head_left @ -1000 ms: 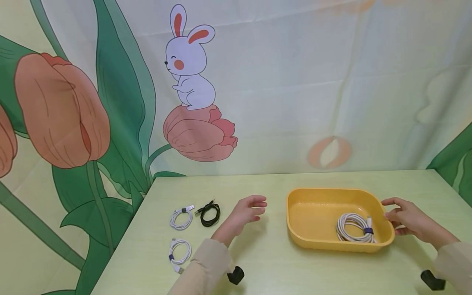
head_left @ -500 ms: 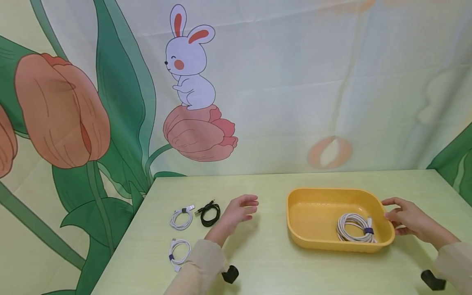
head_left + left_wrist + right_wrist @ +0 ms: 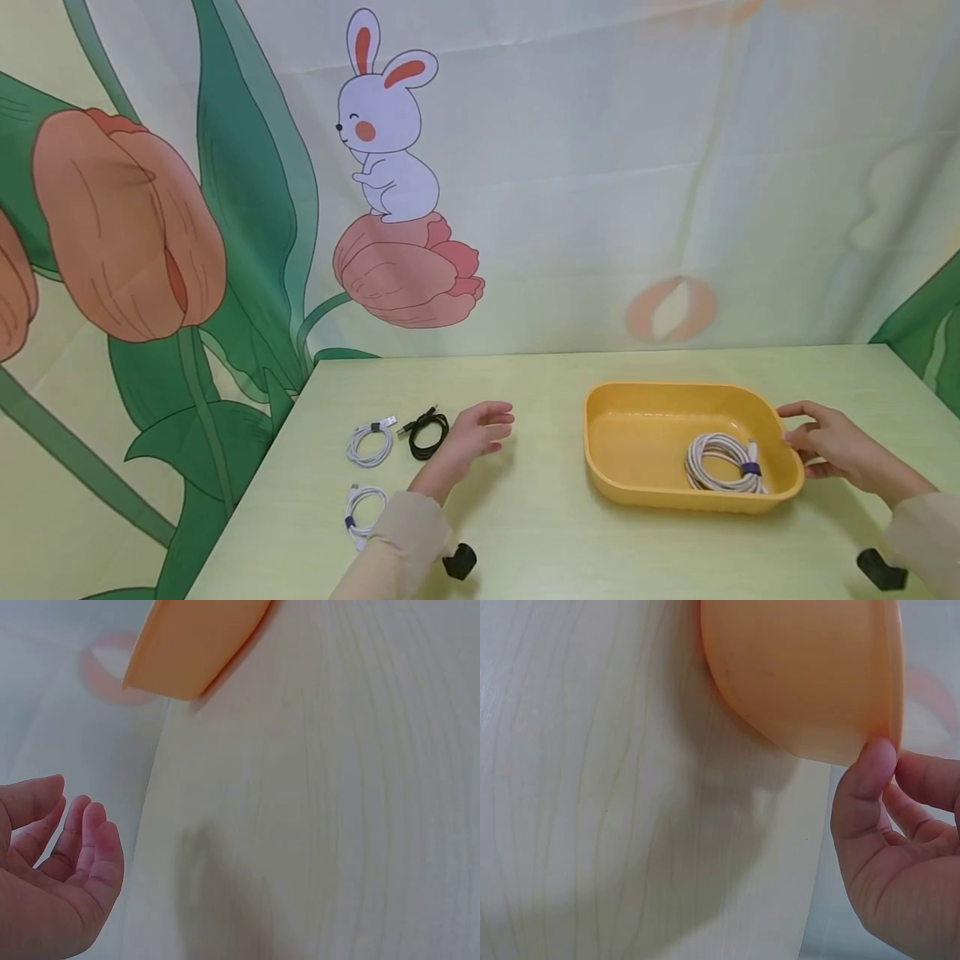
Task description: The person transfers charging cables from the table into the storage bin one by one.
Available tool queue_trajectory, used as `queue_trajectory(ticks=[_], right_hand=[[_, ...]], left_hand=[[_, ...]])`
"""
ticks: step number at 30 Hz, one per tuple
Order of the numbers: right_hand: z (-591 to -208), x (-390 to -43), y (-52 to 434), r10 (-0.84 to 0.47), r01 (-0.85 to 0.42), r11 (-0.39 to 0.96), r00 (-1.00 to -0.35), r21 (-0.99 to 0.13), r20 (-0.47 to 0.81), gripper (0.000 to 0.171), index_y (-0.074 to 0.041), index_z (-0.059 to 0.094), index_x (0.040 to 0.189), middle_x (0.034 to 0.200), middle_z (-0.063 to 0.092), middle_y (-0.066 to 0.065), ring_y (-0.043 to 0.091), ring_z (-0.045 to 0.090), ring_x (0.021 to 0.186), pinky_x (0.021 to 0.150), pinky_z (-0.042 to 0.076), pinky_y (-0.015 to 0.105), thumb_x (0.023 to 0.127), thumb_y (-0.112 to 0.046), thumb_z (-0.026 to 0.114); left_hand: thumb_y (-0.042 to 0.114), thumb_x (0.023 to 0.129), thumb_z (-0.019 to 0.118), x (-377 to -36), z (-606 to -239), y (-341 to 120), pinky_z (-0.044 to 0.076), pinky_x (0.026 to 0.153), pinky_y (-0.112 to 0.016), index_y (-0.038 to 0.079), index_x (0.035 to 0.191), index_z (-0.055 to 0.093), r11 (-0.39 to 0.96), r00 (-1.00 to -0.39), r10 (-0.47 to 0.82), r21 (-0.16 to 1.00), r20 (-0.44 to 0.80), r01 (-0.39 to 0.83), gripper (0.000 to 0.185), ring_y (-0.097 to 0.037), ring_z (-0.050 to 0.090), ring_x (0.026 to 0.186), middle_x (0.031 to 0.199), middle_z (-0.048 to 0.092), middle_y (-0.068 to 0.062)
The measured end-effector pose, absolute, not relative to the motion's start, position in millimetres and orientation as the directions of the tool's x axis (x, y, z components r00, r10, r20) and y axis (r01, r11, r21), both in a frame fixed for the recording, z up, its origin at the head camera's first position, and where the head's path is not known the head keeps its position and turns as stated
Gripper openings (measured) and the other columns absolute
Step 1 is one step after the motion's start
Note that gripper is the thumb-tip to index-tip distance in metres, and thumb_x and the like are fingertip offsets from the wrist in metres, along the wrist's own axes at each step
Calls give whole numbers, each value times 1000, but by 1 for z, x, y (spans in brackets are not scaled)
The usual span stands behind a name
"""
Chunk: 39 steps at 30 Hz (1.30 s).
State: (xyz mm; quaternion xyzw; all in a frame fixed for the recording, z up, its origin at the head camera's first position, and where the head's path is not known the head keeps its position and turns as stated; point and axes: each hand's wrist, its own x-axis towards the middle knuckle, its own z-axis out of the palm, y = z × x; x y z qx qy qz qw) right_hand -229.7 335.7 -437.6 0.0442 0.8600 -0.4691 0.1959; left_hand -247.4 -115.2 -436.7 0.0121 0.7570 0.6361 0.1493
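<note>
My left hand (image 3: 467, 435) hovers over the table between the cables and the tray, its fingers loosely bent around nothing. In the left wrist view the same hand (image 3: 64, 877) shows a bare palm. My right hand (image 3: 834, 442) holds the right end of a yellow plastic tray (image 3: 637, 498), thumb and forefinger at the rim, as the right wrist view of that hand (image 3: 900, 847) shows. A coiled white cable (image 3: 701, 475) with a dark blue tie lies in the tray's right half. Left of my left hand lie a coiled black cable (image 3: 415, 448) and a white USB cable (image 3: 352, 454).
Another coiled white cable (image 3: 350, 504) with a blue tie lies nearer the front, partly hidden by my left sleeve (image 3: 401, 542). A printed cloth (image 3: 547, 208) with a rabbit and tulips hangs behind the pale wooden table (image 3: 540, 550).
My left hand has drifted left, away from the tray and toward the coiled cables, and its sleeve covers more of the front white cable. The right hand and tray have stayed still.
</note>
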Motion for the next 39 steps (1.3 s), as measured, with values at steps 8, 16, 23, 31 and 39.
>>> queue_trajectory(ticks=[8, 16, 23, 31, 39], right_hand=[[-436, -229, 335, -111, 264, 551, -917, -792, -383, 54, 7, 14, 132, 93, 56, 13, 19, 53, 71, 62, 51, 30, 89, -8, 42], [-435, -230, 336, -117, 258, 552, -918, -793, -380, 54, 7, 14, 132, 93, 56, 13, 19, 53, 71, 62, 51, 30, 89, -9, 42], [-437, -230, 336, -110, 265, 553, -917, -790, -384, 55, 7, 14, 132, 94, 55, 14, 19, 53, 71, 62, 51, 30, 89, -10, 44], [-434, -231, 336, -108, 279, 550, -911, -787, -398, 55, 8, 14, 132, 93, 56, 12, 19, 53, 70, 62, 51, 30, 90, -10, 44], [-434, -232, 336, -106, 280, 552, -911, -786, -399, 54, 8, 13, 132, 92, 56, 12, 18, 53, 70, 61, 51, 29, 90, -10, 43]], left_hand=[[5, 86, 51, -253, -452, -124, 45, 88, -43, 0, 124, 46, 212, -960, 180, 962, -214, -174, 38, -20, 54, 99, 122, 50, -20], [2, 86, 50, -252, -454, -130, 45, 86, -42, -2, 123, 46, 229, -967, 137, 957, -214, -180, 37, -19, 54, 97, 121, 50, -21], [2, 86, 51, -253, -455, -137, 45, 87, -41, -1, 123, 46, 240, -969, 115, 953, -219, -187, 37, -17, 54, 96, 120, 51, -20], [2, 85, 52, -250, -454, -145, 46, 85, -41, -2, 121, 47, 259, -975, 88, 950, -202, -173, 37, -19, 55, 95, 118, 52, -20], [3, 85, 52, -252, -457, -152, 48, 82, -39, -1, 121, 47, 277, -978, 55, 944, -199, -177, 36, -15, 56, 91, 117, 53, -20]])
